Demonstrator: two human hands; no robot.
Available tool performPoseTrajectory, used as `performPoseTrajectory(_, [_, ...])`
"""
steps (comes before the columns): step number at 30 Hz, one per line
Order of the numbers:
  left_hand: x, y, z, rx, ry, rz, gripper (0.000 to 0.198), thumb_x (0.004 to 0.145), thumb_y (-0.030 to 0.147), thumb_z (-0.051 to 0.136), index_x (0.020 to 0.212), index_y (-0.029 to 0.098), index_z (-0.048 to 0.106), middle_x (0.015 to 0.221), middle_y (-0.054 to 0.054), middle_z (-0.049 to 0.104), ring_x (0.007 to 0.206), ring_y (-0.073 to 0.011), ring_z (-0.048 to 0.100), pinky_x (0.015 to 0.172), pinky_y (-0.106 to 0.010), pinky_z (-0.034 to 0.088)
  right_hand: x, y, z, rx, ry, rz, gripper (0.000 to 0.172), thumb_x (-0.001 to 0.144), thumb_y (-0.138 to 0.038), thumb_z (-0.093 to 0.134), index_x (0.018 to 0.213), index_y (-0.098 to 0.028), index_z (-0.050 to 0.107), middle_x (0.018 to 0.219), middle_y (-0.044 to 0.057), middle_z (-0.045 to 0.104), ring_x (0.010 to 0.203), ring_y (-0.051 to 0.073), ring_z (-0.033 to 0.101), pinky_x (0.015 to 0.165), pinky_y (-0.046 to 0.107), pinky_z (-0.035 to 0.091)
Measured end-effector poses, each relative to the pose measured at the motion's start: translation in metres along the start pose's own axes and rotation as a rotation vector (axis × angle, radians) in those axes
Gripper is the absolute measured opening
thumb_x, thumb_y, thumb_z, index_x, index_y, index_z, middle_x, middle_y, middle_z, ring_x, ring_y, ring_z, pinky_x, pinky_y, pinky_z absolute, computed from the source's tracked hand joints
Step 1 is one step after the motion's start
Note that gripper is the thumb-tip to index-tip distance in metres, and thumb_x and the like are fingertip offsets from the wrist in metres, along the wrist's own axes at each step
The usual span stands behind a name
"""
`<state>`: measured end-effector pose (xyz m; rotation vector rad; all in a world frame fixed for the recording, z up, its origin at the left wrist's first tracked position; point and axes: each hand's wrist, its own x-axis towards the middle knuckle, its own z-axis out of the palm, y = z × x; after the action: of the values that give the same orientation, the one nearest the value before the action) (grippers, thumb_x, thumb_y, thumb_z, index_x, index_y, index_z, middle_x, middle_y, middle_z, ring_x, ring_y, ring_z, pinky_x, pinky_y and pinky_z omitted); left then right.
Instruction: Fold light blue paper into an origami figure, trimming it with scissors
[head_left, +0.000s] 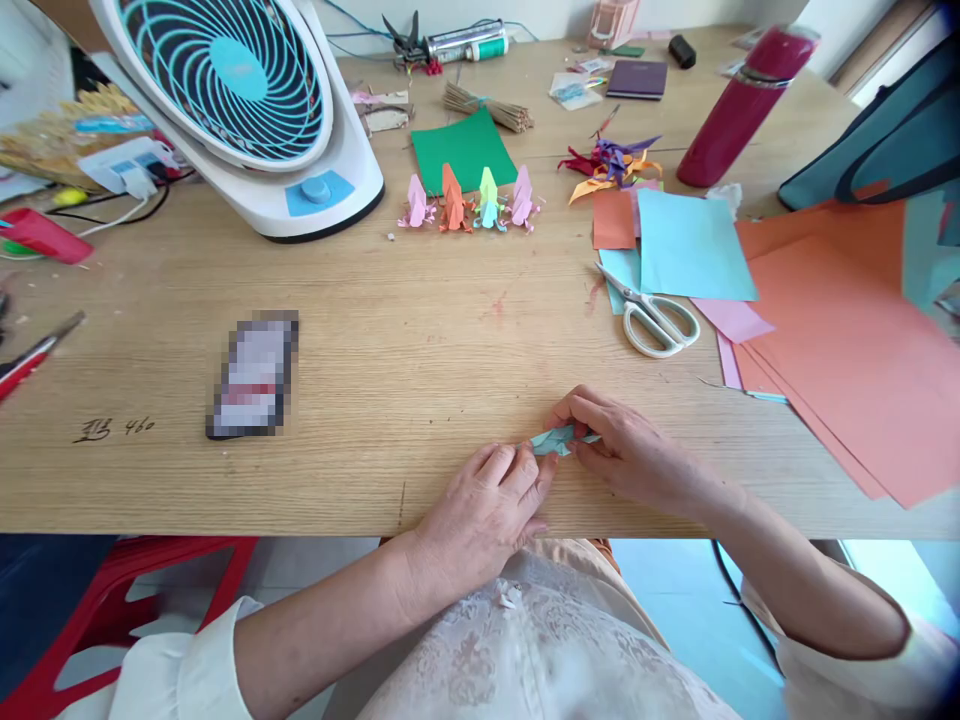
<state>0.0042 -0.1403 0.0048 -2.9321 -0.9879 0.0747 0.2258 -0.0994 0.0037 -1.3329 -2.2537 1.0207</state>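
Observation:
A small piece of folded light-blue paper (553, 441) lies on the wooden table close to its front edge. My left hand (495, 500) is closed with its fingertips on the paper's left end. From the right, my right hand (626, 445) pinches the other end between thumb and fingers. Parts of the paper are hidden under the fingers of both hands. Farther back, several folded paper figures in pink, orange and green-blue (489, 200) stand in a row by a green paper square (461, 150).
White-handled scissors (660, 325) rest by blue paper sheets (694, 245) and large orange sheets (840, 350) at right. A phone-like blurred object (253, 375) lies left. A fan (315, 190), a red bottle (739, 115) and paper scraps (611, 165) stand or lie farther back.

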Motion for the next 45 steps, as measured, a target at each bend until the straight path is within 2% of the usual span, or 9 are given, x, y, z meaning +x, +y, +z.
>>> performPoseTrajectory(8, [0.003,-0.001,-0.007,-0.031,-0.039,-0.032,0.059,0.095,0.048,0.051,0.142,0.013,0.043,0.128,-0.011,0.056,0.106,-0.0252,0.049,0.094,-0.039,0.042,0.0,-0.005,-0.002,-0.002,0.005,0.0,0.028,0.079,0.0,0.047,0.097,-0.02,0.056,0.096,0.002,0.056,0.086,0.015,0.054,0.074,0.028,0.042])
performPoseTrajectory(14, [-0.001,0.0,0.003,-0.08,0.019,-0.042,0.061,0.095,0.046,0.051,0.143,0.01,0.042,0.135,-0.013,0.054,0.111,-0.0257,0.048,0.102,-0.041,0.038,-0.001,-0.003,-0.002,-0.046,0.035,-0.047,0.024,0.083,-0.005,0.048,0.099,-0.02,0.057,0.096,0.004,0.059,0.085,0.016,0.057,0.072,0.028,0.046])
performPoseTrajectory(19, [-0.002,0.003,0.005,-0.089,0.013,-0.056,0.056,0.098,0.045,0.047,0.141,0.008,0.046,0.137,-0.013,0.054,0.117,-0.0266,0.047,0.107,-0.045,0.033,-0.006,-0.003,0.0,-0.074,0.05,-0.126,0.031,0.09,-0.007,0.045,0.111,-0.022,0.062,0.105,0.007,0.058,0.091,0.018,0.058,0.076,0.03,0.048])
performPoseTrajectory(22, [-0.001,0.005,0.003,-0.096,0.016,-0.069,0.055,0.098,0.042,0.048,0.139,0.006,0.048,0.135,-0.012,0.056,0.118,-0.0268,0.047,0.107,-0.045,0.033,-0.011,-0.001,0.002,-0.187,0.074,-0.266,0.034,0.095,-0.009,0.041,0.118,-0.022,0.063,0.109,0.011,0.058,0.096,0.021,0.056,0.082,0.035,0.049])
performPoseTrajectory(25, [-0.002,0.005,0.003,-0.112,0.029,-0.074,0.054,0.097,0.041,0.05,0.138,0.006,0.048,0.135,-0.012,0.057,0.118,-0.0265,0.047,0.107,-0.044,0.034,-0.015,0.0,0.005,-0.351,0.069,-0.367,0.033,0.097,-0.013,0.04,0.12,-0.019,0.063,0.109,0.013,0.06,0.092,0.023,0.055,0.08,0.039,0.049])
performPoseTrajectory(30, [-0.008,0.006,0.006,-0.111,0.051,-0.087,0.053,0.098,0.042,0.047,0.14,0.009,0.047,0.143,-0.011,0.052,0.128,-0.0253,0.044,0.111,-0.046,0.03,-0.018,-0.004,0.008,-0.509,0.047,-0.394,0.028,0.098,-0.018,0.042,0.114,-0.016,0.065,0.105,0.013,0.063,0.089,0.023,0.056,0.077,0.038,0.05])
performPoseTrajectory(34, [-0.015,0.002,0.003,-0.148,0.057,-0.098,0.053,0.099,0.044,0.045,0.14,0.011,0.047,0.145,-0.012,0.051,0.131,-0.0253,0.043,0.112,-0.049,0.029,-0.022,-0.008,0.013,-0.665,0.089,-0.42,0.028,0.098,-0.02,0.046,0.118,-0.014,0.064,0.108,0.014,0.065,0.091,0.025,0.059,0.075,0.04,0.05])
performPoseTrajectory(40, [-0.036,-0.009,0.002,-0.225,0.226,-0.306,0.042,0.1,0.027,0.04,0.138,0.012,0.052,0.135,-0.011,0.06,0.123,-0.0235,0.05,0.107,-0.044,0.033,-0.026,-0.005,0.019,-0.719,0.13,-0.45,0.039,0.092,-0.011,0.049,0.131,-0.011,0.056,0.115,0.015,0.065,0.095,0.027,0.06,0.075,0.041,0.05])
performPoseTrajectory(45, [-0.037,-0.002,0.003,-0.157,0.185,-0.281,0.048,0.1,0.032,0.044,0.145,0.017,0.044,0.146,-0.008,0.051,0.124,-0.0242,0.048,0.105,-0.044,0.034,-0.027,0.0,0.018,-0.749,0.123,-0.465,0.039,0.093,-0.013,0.048,0.132,-0.011,0.055,0.119,0.015,0.064,0.095,0.027,0.059,0.076,0.042,0.05])
